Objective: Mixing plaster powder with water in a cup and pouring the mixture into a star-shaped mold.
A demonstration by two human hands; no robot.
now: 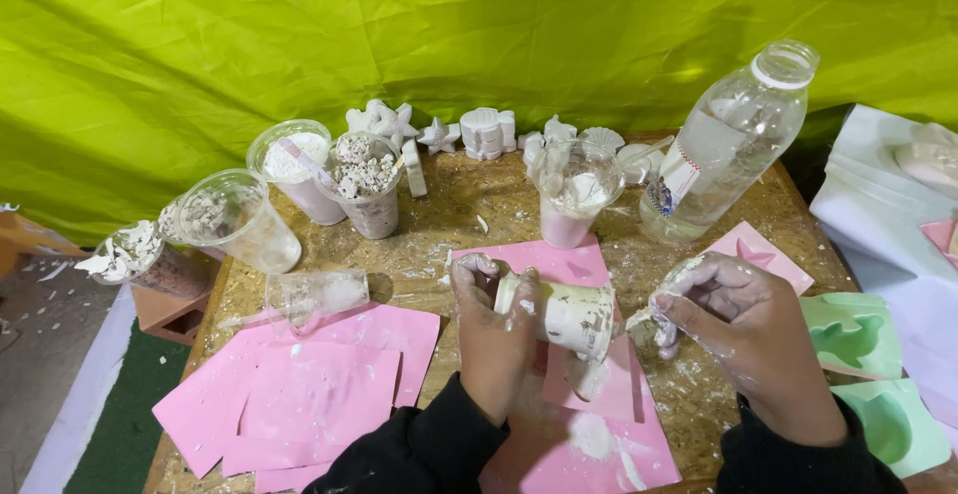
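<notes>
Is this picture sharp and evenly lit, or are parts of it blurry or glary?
Head view: light is soft and even, tinted by the green sheet; faint shadows only; small highlights on the plastic bottle; left hand and tipped cup are sharp, right hand slightly soft at the fingertips; table edges bow a little toward the corners.

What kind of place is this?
Probably a plaster craft stall: white cast figures along a chipboard table, green moulds, and the left hand holding a plaster-smeared cup.

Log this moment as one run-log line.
left hand: holds tipped plastic cup | right hand: at cup mouth, white paste on fingers | under: pink sheet
</notes>
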